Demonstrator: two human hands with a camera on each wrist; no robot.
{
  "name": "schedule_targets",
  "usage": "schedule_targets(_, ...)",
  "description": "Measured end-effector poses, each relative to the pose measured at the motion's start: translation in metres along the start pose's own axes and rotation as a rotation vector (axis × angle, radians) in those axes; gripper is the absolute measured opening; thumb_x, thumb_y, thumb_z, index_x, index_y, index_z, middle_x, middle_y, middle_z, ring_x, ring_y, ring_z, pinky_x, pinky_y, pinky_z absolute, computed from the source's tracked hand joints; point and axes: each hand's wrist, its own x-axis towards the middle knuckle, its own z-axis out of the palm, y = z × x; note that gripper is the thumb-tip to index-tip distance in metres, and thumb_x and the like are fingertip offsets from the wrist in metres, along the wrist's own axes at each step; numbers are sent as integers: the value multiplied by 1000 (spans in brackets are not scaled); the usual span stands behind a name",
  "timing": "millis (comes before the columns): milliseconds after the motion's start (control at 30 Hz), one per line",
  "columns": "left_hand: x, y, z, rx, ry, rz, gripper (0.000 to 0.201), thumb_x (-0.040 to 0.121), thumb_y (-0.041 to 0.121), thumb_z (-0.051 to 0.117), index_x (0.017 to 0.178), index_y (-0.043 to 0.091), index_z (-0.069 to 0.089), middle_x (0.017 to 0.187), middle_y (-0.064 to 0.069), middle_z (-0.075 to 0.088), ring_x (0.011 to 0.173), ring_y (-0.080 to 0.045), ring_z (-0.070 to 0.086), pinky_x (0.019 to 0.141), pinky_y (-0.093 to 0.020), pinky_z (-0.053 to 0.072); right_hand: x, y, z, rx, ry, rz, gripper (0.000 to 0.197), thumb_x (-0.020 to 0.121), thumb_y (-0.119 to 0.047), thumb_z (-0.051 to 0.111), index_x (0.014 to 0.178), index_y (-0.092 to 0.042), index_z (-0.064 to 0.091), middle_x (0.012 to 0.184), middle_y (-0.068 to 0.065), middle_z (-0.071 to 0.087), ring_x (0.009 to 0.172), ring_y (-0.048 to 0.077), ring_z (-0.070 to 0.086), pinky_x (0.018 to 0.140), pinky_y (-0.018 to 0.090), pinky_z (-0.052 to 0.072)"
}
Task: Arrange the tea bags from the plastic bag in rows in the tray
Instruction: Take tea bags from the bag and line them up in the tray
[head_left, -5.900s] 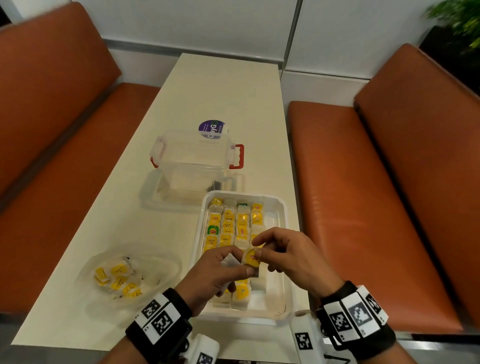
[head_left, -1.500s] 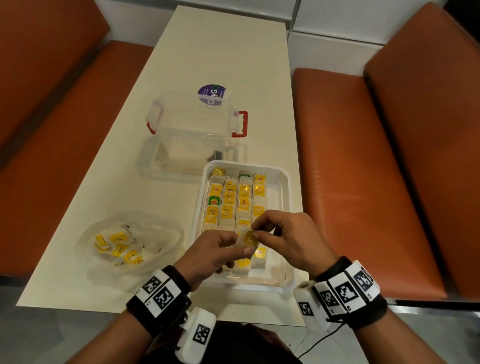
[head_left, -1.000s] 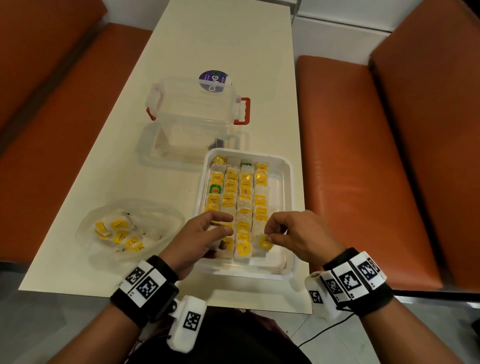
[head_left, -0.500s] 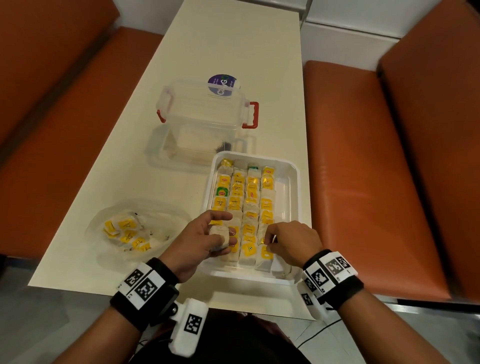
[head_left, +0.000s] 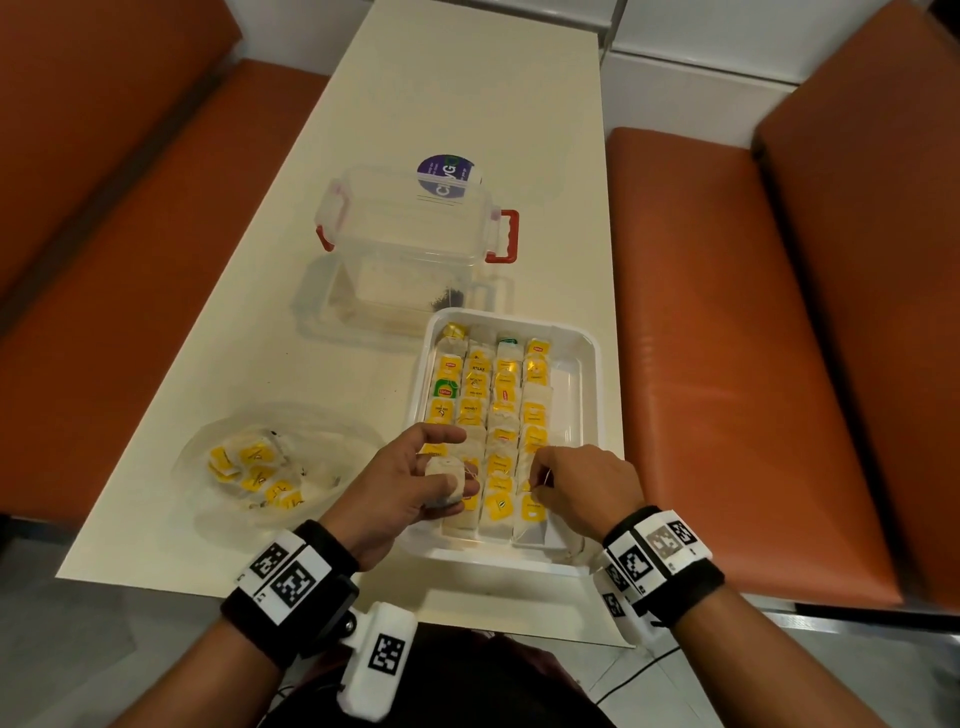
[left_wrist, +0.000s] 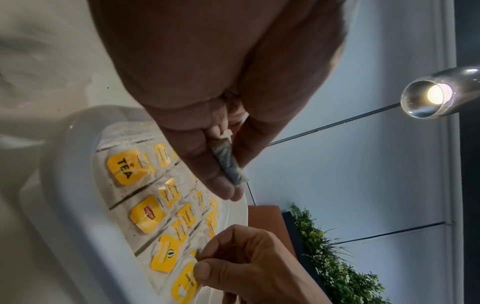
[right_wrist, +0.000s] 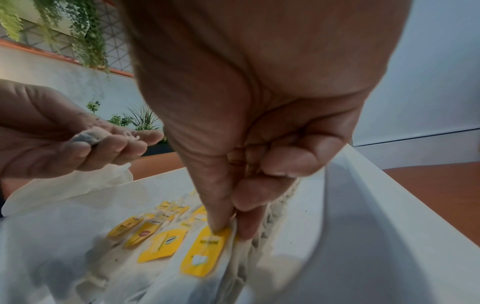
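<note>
- The white tray (head_left: 592, 395) sits at the near right corner of the table (head_left: 467, 104), its long side along the right edge.
- Tea bags (head_left: 498, 410) with yellow tags fill the tray in four rows that run from its far end to its near end; one tag in the left row is green.
- The left hand (head_left: 410, 483) hovers over the near left part of the tray. Its fingers are curled round one loose tea bag (head_left: 445, 480), pinched between thumb and fingers; the left wrist view shows the bag's dark contents held edge-on.
- The right hand (head_left: 587, 488) is over the near right part of the tray. Thumb and forefinger pinch the edge of the nearest tea bag in the right row (right_wrist: 202, 251), which lies in the tray beside the right wall.
- The plastic bag (head_left: 270, 467) lies open near the left edge of the table, left of the tray, with several tea bags inside.
- A clear container (head_left: 415, 244) with red latches stands just beyond the far end of the tray.
</note>
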Motion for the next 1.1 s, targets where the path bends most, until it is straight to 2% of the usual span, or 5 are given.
schedule_targets(200, -2, 3, 2, 44, -25, 31, 52, 93, -8, 60, 132, 25, 49, 105, -16, 74, 100, -29, 73, 78, -37, 60, -8, 0, -8, 120, 109, 0, 16, 93, -49, 57, 94, -34, 64, 90, -13, 70, 84, 12, 64, 69, 31, 52)
schedule_targets(333, -4, 7, 8, 109, -66, 54, 63, 92, -1, 64, 137, 39, 43, 104, -8, 77, 97, -26, 73, 72, -33, 57, -17, -14, -24, 460, 157, -124, 15, 92, -52, 62, 96, -39, 67, 78, -14, 69, 75, 4, 64, 70, 35, 53)
schedule_targets(567, -3, 11, 20, 151, -133, 100, 64, 93, 17, 69, 143, 42, 37, 88, -7, 74, 94, -23, 73, 75, -35, 56, -25, -37, -40, 488, 95, -288, 20, 92, -46, 65, 111, -39, 69, 73, -14, 69, 70, -3, 59, 69, 24, 48)
schedule_targets(767, -4, 8, 23, 190, -162, 132, 70, 93, 5, 64, 146, 40, 35, 72, 2, 67, 81, -13, 68, 78, -35, 55, -27, -38, -38, 474, 107, -287, 16, 90, -48, 62, 99, -38, 70, 70, -20, 69, 72, -3, 61, 72, 35, 53)
schedule_targets(1100, 4, 16, 25, 211, -173, 208, 80, 92, -2, 62, 151, 42, 29, 72, 3, 65, 76, -10, 64, 76, -30, 54, -27, -42, -49, 594, 145, -231, 23, 90, -50, 66, 88, -28, 73, 73, -9, 73, 65, 3, 68, 70, 34, 57)
